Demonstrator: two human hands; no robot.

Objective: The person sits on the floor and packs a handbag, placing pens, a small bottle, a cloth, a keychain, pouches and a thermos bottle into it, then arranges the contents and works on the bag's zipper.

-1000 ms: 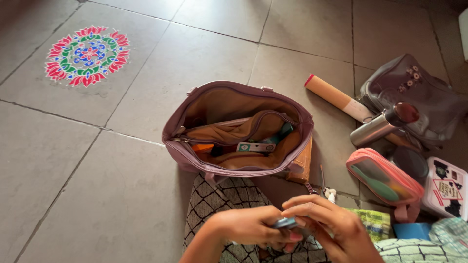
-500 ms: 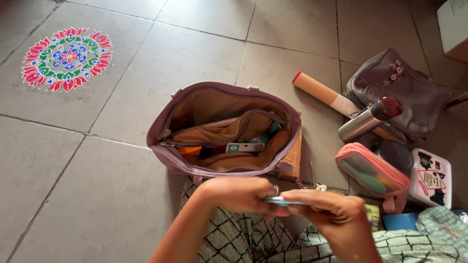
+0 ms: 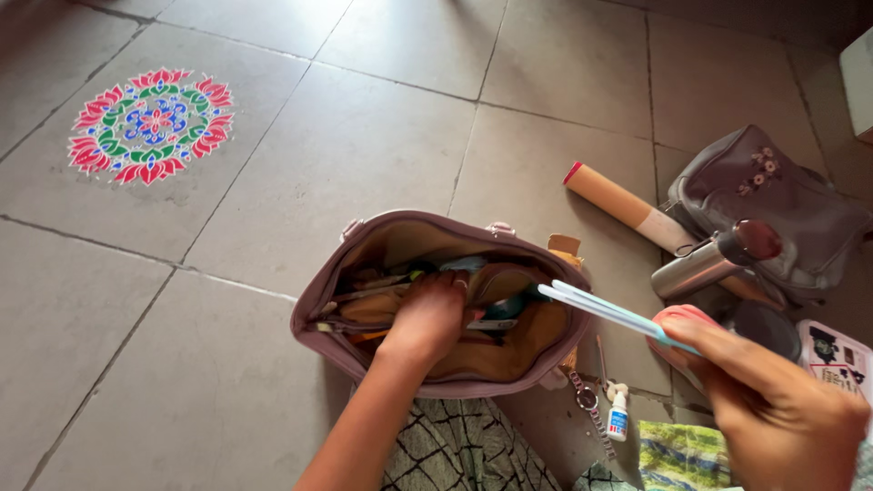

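An open mauve handbag (image 3: 327,314) with a tan lining stands on the tiled floor in front of me. My left hand (image 3: 429,318) is inside it, fingers curled on the inner zip pocket's edge (image 3: 373,307). My right hand (image 3: 773,400) is at the lower right, gripping a flat light-blue strip-like item (image 3: 605,311) whose far end points into the bag's right side. Small items lie in the bag under my left hand, mostly hidden.
Right of the bag lie a cardboard tube (image 3: 623,205), a steel flask (image 3: 714,259), a grey bag (image 3: 773,200), a pink pouch (image 3: 677,318), a printed box (image 3: 841,350), a watch (image 3: 587,400) and a small white bottle (image 3: 618,420). A coloured floor pattern (image 3: 150,125) is far left.
Both hands were together on a small blue item near my lap. Now the left hand has gone into the bag and the right holds the blue item out toward the bag.
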